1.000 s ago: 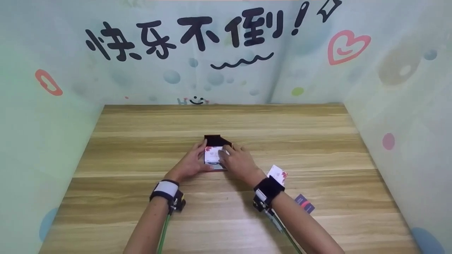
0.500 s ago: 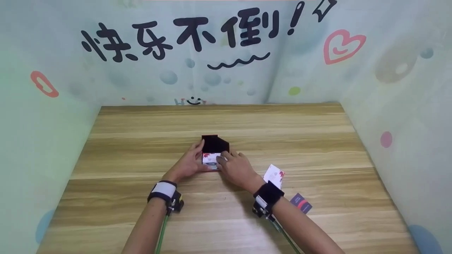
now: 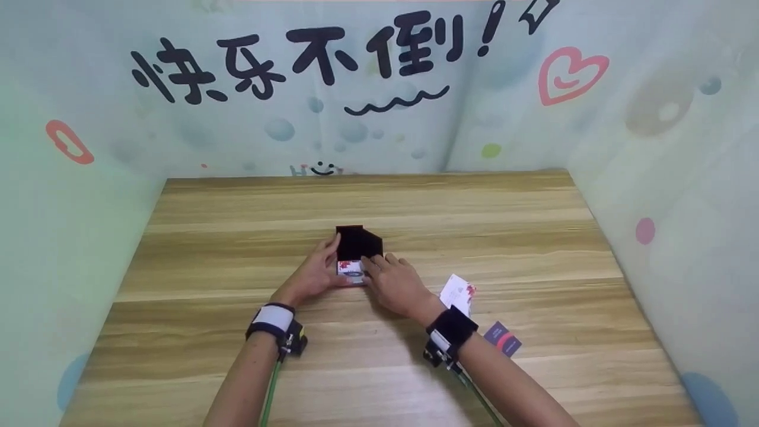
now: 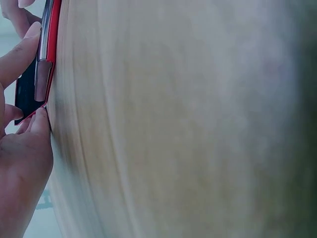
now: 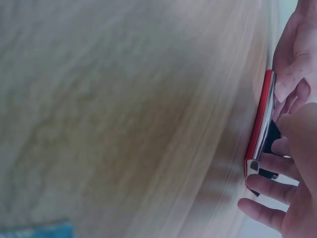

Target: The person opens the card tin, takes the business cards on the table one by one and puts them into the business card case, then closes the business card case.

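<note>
Before printed walls (image 3: 237, 136), a case (image 3: 359, 243) is held by the left grip (image 3: 312, 271), touched by the right grip (image 3: 401, 286), fingers spread.

Left wristband (image 3: 274, 318) is black-edged with a broad pale-grey patch; left camera (image 3: 296, 343) is black, boxy, yellow-marked; left cable (image 3: 270, 388) is green. Right wristband (image 3: 457, 325) is matte black with a small whitish tab (image 3: 440, 340); right camera (image 3: 434, 356) shows bright metal parts (image 3: 440, 354); right cable (image 3: 479, 397) is also green.

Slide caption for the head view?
Left hand gripping open card case, right hand at the floral card inside.
</note>
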Available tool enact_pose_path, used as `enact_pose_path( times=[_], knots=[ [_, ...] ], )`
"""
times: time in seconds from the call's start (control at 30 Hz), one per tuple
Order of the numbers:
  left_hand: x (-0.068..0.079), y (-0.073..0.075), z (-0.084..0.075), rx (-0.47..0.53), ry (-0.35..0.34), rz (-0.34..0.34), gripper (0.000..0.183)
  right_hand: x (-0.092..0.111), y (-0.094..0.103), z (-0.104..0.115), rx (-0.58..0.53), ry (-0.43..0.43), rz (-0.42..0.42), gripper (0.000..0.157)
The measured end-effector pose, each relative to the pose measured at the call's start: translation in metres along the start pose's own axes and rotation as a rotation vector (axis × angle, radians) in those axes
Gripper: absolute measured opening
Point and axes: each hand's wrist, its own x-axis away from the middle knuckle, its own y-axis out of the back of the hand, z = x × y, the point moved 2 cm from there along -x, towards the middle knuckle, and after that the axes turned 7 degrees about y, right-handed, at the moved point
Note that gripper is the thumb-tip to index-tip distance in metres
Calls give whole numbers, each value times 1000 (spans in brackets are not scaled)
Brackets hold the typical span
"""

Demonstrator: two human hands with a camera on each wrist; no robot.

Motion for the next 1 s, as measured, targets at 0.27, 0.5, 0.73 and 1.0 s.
enact_pose_path(
  times=[0.27, 0.5, 0.73, 1.0],
  knots=[
    [1, -3, 0, -8, -16, 4, 105, 4, -2, 0, -39, -27, 9, 45],
    [3, -4, 0, -3, -3, 7, 107, 9, 1, 0, -77, -81, -36, 50],
    [1, -2, 1, -54, 0, -4, 107, 19, 7, -2, -105, -135, -85, 56],
    [1, 1, -3, -72, 0, -11, 107, 29, 16, -8, -154, -137, -72, 63]
  ],
)
